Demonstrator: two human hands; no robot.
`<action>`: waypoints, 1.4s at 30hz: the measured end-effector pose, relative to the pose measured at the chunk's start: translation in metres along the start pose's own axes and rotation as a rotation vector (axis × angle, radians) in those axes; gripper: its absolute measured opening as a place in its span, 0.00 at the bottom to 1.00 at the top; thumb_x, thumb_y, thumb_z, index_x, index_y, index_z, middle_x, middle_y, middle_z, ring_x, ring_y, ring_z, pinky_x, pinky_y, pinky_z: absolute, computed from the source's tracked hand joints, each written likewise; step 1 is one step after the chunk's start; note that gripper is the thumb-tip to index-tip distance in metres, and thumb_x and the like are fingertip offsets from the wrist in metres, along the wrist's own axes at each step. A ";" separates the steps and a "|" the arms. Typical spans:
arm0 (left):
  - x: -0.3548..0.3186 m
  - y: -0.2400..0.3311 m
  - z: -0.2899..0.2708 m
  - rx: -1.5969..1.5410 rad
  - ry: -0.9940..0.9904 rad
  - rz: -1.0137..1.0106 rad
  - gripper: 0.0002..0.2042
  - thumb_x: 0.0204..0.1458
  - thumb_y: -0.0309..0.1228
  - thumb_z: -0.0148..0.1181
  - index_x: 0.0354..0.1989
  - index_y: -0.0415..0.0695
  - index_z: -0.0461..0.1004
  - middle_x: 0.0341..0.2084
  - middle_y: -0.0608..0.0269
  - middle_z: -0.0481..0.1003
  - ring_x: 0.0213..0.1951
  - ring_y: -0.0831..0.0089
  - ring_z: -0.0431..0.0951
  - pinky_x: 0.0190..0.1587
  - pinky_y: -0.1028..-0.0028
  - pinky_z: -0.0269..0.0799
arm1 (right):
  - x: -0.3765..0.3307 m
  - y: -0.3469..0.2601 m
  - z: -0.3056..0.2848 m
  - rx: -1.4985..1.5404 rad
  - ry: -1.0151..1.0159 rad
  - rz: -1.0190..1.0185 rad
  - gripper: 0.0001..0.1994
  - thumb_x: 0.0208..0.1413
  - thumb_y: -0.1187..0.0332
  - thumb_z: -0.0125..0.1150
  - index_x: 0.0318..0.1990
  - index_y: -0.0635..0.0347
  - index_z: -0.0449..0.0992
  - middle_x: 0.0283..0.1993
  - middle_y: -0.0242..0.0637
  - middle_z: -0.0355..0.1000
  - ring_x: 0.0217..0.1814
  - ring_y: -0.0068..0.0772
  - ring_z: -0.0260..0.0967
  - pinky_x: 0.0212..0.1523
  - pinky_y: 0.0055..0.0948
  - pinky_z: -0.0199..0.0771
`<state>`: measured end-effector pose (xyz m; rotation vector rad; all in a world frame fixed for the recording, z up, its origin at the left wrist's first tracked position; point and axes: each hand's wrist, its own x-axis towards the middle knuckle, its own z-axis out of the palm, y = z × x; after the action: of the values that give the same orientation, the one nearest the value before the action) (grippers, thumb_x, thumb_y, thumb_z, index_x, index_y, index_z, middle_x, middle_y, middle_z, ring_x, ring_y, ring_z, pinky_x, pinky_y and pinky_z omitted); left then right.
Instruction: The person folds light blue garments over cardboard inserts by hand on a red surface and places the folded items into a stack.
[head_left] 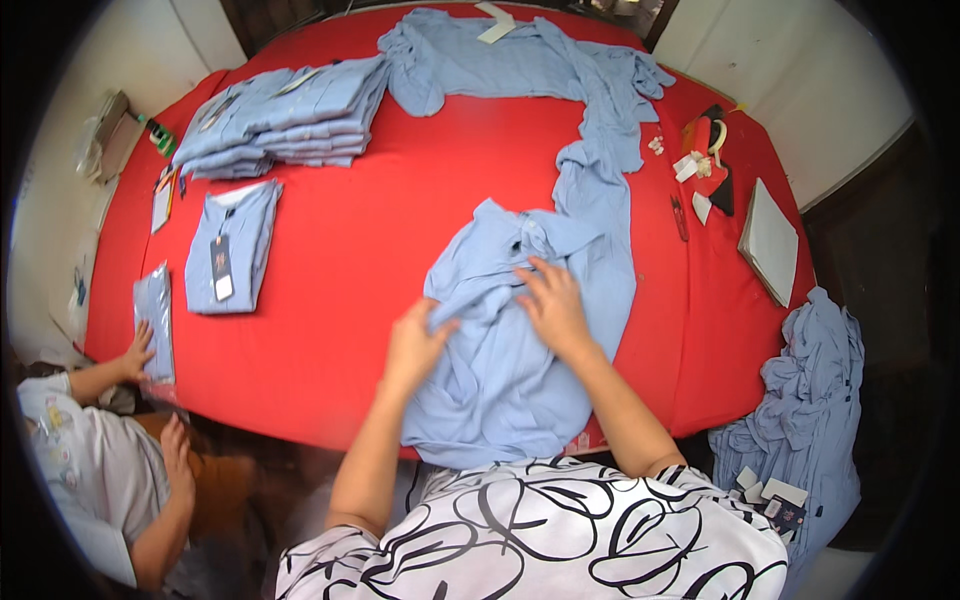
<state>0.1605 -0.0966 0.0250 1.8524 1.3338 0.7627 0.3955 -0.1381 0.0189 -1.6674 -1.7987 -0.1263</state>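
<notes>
Both hands press on a rumpled light-blue shirt (500,350) on the red table (340,280): left hand (415,345) pinching fabric, right hand (555,305) flat and open.

Light blue shirt (500,350); red tablecloth (340,260); black-white swirl top (560,540).

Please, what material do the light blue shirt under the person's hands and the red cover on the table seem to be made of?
The light blue shirt looks like thin, soft woven cloth, perhaps cotton or a blend: matte, and it creases and bunches under the left hand and right hand. The red table cover seems to be smooth fabric, also matte, lying flat with few wrinkles. The exact fibre cannot be told.
</notes>
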 end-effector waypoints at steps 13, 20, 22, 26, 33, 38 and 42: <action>-0.148 -0.084 -0.095 -0.194 0.427 -0.448 0.18 0.59 0.37 0.59 0.48 0.33 0.72 0.40 0.56 0.78 0.44 0.76 0.74 0.48 0.74 0.69 | -0.095 0.093 -0.154 -0.117 0.156 0.388 0.05 0.53 0.75 0.60 0.38 0.61 0.75 0.42 0.41 0.71 0.50 0.44 0.67 0.50 0.38 0.65; -0.165 -0.048 -0.062 0.171 0.417 -0.319 0.31 0.52 0.43 0.66 0.56 0.29 0.68 0.45 0.36 0.77 0.49 0.51 0.78 0.53 0.64 0.71 | -0.105 0.069 -0.156 0.010 0.033 0.272 0.09 0.57 0.76 0.55 0.44 0.63 0.77 0.52 0.43 0.73 0.58 0.46 0.65 0.60 0.38 0.64; -0.152 -0.019 -0.043 0.315 0.345 -0.499 0.36 0.47 0.48 0.69 0.55 0.29 0.68 0.48 0.34 0.75 0.53 0.45 0.75 0.55 0.60 0.69 | -0.085 0.046 -0.118 0.275 -0.101 0.116 0.10 0.58 0.76 0.53 0.45 0.64 0.77 0.51 0.45 0.73 0.56 0.47 0.67 0.60 0.38 0.65; -0.132 -0.005 -0.008 0.450 0.108 -0.338 0.34 0.48 0.43 0.69 0.57 0.30 0.67 0.50 0.36 0.74 0.53 0.48 0.75 0.55 0.59 0.69 | -0.038 -0.003 -0.029 0.285 -0.024 -0.250 0.14 0.55 0.76 0.55 0.48 0.62 0.78 0.53 0.41 0.72 0.58 0.46 0.65 0.59 0.39 0.63; -0.182 0.060 -0.082 -1.376 0.080 -0.178 0.24 0.62 0.41 0.50 0.61 0.36 0.66 0.58 0.47 0.70 0.58 0.55 0.73 0.63 0.59 0.66 | -0.029 -0.013 -0.100 0.462 -0.823 -0.288 0.11 0.48 0.70 0.62 0.41 0.57 0.78 0.41 0.36 0.69 0.49 0.40 0.64 0.53 0.37 0.63; -0.104 0.017 -0.125 -1.450 0.243 -0.172 0.19 0.65 0.36 0.46 0.58 0.37 0.68 0.56 0.52 0.72 0.58 0.60 0.72 0.62 0.56 0.66 | 0.038 0.086 -0.156 0.166 -0.448 -0.428 0.09 0.43 0.74 0.60 0.36 0.58 0.77 0.33 0.40 0.71 0.46 0.46 0.67 0.48 0.39 0.69; 0.052 0.118 -0.198 -1.309 0.442 0.292 0.15 0.64 0.28 0.46 0.55 0.33 0.66 0.55 0.48 0.71 0.56 0.57 0.71 0.64 0.55 0.63 | 0.197 0.123 -0.285 -0.363 0.575 -0.472 0.12 0.44 0.78 0.49 0.37 0.60 0.76 0.38 0.49 0.74 0.42 0.56 0.69 0.44 0.48 0.70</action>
<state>0.0802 -0.0299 0.2374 0.8004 0.4531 1.7204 0.6308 -0.0908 0.2973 -1.2094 -1.7281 -1.0793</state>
